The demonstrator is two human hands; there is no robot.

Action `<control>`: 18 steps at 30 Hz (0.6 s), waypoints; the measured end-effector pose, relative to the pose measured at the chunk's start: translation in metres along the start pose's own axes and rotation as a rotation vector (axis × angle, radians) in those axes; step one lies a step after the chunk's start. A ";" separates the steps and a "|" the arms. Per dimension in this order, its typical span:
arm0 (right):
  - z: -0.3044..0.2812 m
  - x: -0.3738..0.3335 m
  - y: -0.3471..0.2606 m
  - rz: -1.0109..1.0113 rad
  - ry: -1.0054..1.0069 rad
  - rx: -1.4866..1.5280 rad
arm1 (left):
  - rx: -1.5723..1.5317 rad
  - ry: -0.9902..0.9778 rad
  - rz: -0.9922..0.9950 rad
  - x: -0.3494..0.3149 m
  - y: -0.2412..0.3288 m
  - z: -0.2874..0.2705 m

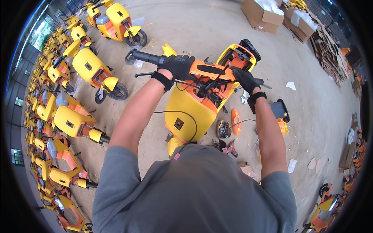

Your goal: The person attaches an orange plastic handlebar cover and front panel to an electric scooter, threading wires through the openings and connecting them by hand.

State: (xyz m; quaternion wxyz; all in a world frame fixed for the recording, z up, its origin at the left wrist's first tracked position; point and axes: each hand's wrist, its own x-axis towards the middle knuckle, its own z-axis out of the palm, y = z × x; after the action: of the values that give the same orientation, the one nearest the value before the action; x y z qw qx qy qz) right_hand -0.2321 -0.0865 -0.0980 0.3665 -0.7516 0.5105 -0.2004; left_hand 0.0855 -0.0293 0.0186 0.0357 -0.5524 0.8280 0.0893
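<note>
A yellow and orange scooter (189,113) stands partly taken apart before me, its inner wiring and orange frame exposed. Across its handlebar lies an orange handlebar cover (213,70) with a dark inset. My left hand (178,67), in a black glove, closes on the cover's left end beside the black handlebar grip (145,58). At the other end my right hand (244,80), also gloved, grips the cover; its fingertips are partly hidden. Black cables (211,86) hang below the cover. A brake lever (143,74) sticks out under the left grip.
Rows of yellow scooters (87,66) fill the left side. On the floor to the right lie a wrench (244,97), an orange shell part (236,122), a dark headlamp-like part (223,129) and a power tool (232,149). Cardboard boxes (262,16) and flattened cardboard (329,54) are at the far right.
</note>
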 end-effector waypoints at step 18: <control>0.016 0.013 0.026 -0.064 0.213 -0.143 | 0.042 0.152 -0.005 0.002 0.008 0.008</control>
State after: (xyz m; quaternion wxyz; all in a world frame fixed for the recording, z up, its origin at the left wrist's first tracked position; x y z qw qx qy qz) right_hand -0.2323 -0.0977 -0.1291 0.2492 -0.7663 0.5350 -0.2539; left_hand 0.0769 -0.0269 0.0110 -0.0155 -0.5586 0.8287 0.0298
